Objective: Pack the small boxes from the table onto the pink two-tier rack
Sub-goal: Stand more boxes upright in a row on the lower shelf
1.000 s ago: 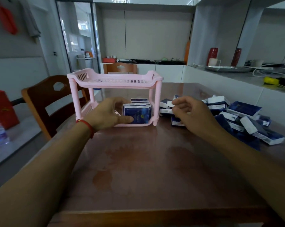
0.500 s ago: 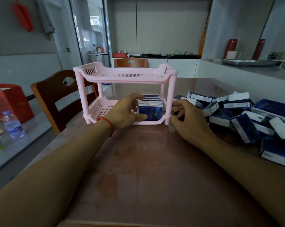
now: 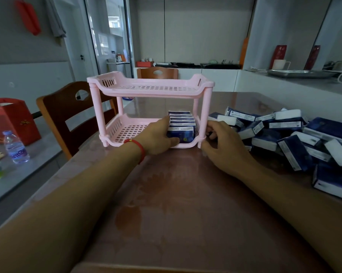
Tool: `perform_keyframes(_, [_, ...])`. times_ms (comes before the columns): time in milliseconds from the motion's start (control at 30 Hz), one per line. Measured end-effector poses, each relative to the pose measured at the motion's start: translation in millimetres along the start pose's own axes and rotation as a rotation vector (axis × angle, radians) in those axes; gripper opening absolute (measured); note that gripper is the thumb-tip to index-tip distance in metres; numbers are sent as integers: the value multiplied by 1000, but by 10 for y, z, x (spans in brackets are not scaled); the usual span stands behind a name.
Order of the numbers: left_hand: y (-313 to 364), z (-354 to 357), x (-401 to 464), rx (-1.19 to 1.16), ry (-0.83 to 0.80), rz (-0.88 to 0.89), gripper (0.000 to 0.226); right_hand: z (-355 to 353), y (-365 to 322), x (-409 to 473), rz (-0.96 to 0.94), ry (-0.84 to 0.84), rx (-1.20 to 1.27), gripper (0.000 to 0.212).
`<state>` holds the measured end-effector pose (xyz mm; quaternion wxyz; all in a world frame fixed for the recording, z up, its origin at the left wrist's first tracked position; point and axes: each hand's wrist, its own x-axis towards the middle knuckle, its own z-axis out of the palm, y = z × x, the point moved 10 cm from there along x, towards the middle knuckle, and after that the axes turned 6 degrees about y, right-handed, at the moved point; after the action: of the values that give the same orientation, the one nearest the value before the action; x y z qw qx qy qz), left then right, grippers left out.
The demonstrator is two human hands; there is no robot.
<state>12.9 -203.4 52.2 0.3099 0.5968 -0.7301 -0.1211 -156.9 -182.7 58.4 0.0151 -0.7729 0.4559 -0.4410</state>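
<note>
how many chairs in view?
2. One wooden chair stands at the table's left side, beside the pink rack. The second chair is at the far end, only its backrest showing behind the rack. Others may be hidden.

Bare forearms, a red bracelet point(image 3: 137, 149) on the left wrist
</note>
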Motion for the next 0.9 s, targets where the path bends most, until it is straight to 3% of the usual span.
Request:
perform_keyframes(233, [8, -139, -57, 47, 126, -47, 73, 6, -14, -20, -2, -15, -11, 46])
perform_keyframes(467, [-10, -421, -127, 115, 240, 19, 33, -19, -14, -31, 5, -12, 3, 47])
perform_keyframes(900, [-444, -848, -195, 134, 435, -133, 30, -44, -16, -52, 14, 0, 14, 44])
